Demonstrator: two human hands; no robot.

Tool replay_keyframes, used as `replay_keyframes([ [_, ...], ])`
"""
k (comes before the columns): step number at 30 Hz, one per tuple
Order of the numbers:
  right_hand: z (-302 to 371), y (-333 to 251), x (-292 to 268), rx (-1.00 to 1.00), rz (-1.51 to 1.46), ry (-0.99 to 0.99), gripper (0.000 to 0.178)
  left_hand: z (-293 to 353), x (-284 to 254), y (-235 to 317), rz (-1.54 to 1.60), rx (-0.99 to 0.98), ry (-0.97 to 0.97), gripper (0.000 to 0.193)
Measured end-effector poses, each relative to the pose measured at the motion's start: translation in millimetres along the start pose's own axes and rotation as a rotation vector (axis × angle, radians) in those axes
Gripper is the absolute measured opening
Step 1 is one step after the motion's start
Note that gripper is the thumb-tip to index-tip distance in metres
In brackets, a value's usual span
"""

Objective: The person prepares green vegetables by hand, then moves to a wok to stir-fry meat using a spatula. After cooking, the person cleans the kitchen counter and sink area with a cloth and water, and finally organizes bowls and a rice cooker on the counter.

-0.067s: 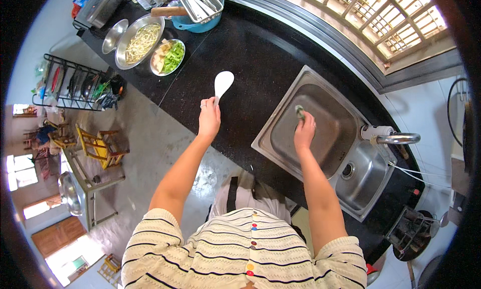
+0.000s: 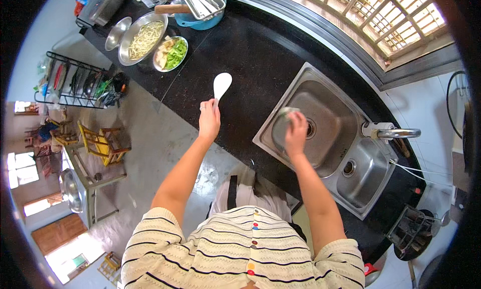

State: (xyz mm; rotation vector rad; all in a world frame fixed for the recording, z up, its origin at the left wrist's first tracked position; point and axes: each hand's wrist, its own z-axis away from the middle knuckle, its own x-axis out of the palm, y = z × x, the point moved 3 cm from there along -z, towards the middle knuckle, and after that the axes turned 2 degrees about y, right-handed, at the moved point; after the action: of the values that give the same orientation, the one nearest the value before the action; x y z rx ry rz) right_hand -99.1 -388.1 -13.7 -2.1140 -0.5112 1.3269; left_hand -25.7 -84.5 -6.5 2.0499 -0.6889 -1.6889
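Observation:
My left hand (image 2: 209, 122) is closed round the handle of a white rice paddle (image 2: 222, 84). Its broad end points away from me over the black counter. Over the large basin of the steel sink (image 2: 345, 133), my right hand (image 2: 296, 134) is closed on a small pale-green thing (image 2: 289, 111). Motion smears it, so its kind cannot be made out.
At the far left of the counter (image 2: 240, 48) stand a bowl of pale strips (image 2: 146, 38), a plate of chopped greens (image 2: 175, 53) and a blue basin (image 2: 206, 23) under a metal tray of utensils. A curved faucet (image 2: 398, 133) rises at the sink's right.
My right hand has moved left across the large basin with the small green thing, uncovering the drain. The left hand with the rice paddle has barely moved.

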Motion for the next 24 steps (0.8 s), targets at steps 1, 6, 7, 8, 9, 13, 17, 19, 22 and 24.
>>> replay_keyframes([
  [1, 17.6, -20.5, 6.5, -0.080, -0.013, -0.059, 0.036, 6.7, -4.6, 0.6, 0.003, -0.001, 0.008, 0.027],
  [6, 97.5, -97.9, 30.6, -0.485, 0.093, -0.454, 0.044, 44.5, -33.7, -7.9, 0.011, -0.070, 0.070, 0.028],
  [7, 98.2, -99.5, 36.8, -0.539, 0.114, -0.471, 0.049, 50.2, -37.0, -10.1, 0.015, -0.078, 0.057, 0.035],
  [8, 94.5, -101.2, 45.3, -0.574, 0.094, -0.480, 0.048, 54.0, -41.0, -14.1, 0.013, -0.112, 0.059, 0.039],
  [9, 87.7, -103.4, 56.2, -0.608, 0.075, -0.488, 0.048, 55.5, -44.2, -18.5, 0.013, -0.144, 0.061, 0.043],
  [13, 52.7, -131.9, 97.1, -0.676, -0.049, -0.569, 0.047, 41.3, -44.7, -37.6, -0.014, -0.202, -0.056, 0.051],
  [17, 4.3, -161.8, 160.2, -0.671, -0.076, -0.515, 0.045, -18.0, -37.3, -61.4, 0.009, -0.145, -0.097, 0.051],
  [19, -29.6, -168.7, 198.2, -0.631, -0.035, -0.466, 0.041, -59.8, -32.3, -66.2, 0.034, -0.105, -0.109, 0.049],
  [22, -91.9, -182.0, 238.9, -0.562, 0.115, -0.436, 0.034, -115.4, -23.2, -82.5, 0.058, -0.044, -0.163, 0.050],
  [24, -139.3, -172.3, 259.0, -0.418, 0.198, -0.379, 0.035, -150.3, -20.6, -81.0, 0.054, 0.043, -0.157, 0.053],
])
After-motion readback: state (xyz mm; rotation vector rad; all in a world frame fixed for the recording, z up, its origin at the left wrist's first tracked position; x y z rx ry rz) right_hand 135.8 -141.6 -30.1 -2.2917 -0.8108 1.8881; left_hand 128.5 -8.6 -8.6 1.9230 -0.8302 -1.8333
